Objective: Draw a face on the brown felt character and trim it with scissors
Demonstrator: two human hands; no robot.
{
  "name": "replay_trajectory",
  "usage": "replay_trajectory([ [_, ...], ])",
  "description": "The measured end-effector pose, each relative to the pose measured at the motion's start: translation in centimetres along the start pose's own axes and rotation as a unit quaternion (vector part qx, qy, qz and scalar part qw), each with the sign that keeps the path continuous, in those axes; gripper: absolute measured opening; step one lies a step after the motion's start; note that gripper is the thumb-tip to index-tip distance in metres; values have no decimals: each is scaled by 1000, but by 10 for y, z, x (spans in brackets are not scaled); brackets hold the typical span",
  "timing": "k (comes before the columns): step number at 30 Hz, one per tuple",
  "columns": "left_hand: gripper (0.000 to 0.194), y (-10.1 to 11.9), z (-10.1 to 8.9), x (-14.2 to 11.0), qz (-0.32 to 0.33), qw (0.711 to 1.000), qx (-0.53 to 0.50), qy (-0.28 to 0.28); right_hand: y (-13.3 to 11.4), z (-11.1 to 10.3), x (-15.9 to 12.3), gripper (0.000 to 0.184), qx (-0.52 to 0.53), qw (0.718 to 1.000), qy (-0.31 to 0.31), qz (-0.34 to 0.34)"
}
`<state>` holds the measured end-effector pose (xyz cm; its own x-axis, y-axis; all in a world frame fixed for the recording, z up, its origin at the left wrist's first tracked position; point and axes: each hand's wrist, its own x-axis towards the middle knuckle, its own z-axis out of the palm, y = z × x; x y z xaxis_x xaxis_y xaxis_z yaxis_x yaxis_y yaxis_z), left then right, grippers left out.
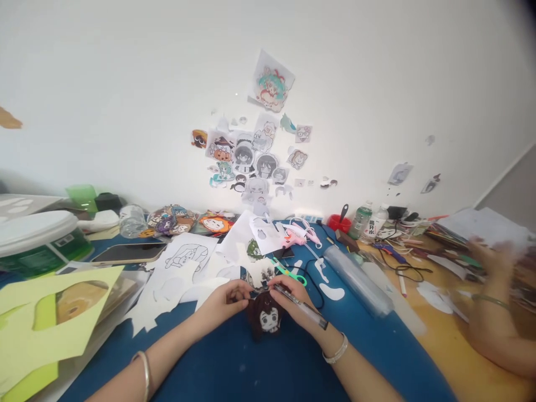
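A cartoon head cutout (268,319) with dark brown hair and a pale face is in front of me, low over the blue table mat. My left hand (226,300) is closed, thumb and fingers pinched at the cutout's upper left edge. In my right hand (295,298) is a clear-barrelled pen (304,308), its back end pointing toward my wrist. The pen's tip is by the top of the cutout, too small to make out. Just beyond my fingertips lies a black-and-white printed piece (258,276), partly hidden. Green scissors (293,273) rest beside it.
Paper drawings (186,259), a phone (128,253) and a white-lidded tub (42,240) are on the left. A pink glue gun (295,237), a clear plastic roll (358,282) and bottles (360,220) stand right. Another person's hand (496,259) moves over papers at far right.
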<state>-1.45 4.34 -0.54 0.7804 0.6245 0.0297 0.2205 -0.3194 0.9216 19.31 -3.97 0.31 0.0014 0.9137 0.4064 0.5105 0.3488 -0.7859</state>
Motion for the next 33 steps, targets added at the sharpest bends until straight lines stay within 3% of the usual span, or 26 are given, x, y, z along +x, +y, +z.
replay_trajectory([
  [4,39,-10,3,4,-4,998,-54,20,11,5,11,16,11,998,62,20],
  [11,33,-23,4,11,2,992,-114,53,14,29,46,17,11,996,88,-27],
  [18,32,-32,-3,13,2,980,-147,133,36,15,39,22,-111,984,81,-117],
  [26,38,-33,-15,13,13,969,-88,229,44,16,36,42,-263,955,84,-110],
  [33,35,-13,-22,3,8,953,21,304,45,18,34,32,-245,960,95,-95],
])
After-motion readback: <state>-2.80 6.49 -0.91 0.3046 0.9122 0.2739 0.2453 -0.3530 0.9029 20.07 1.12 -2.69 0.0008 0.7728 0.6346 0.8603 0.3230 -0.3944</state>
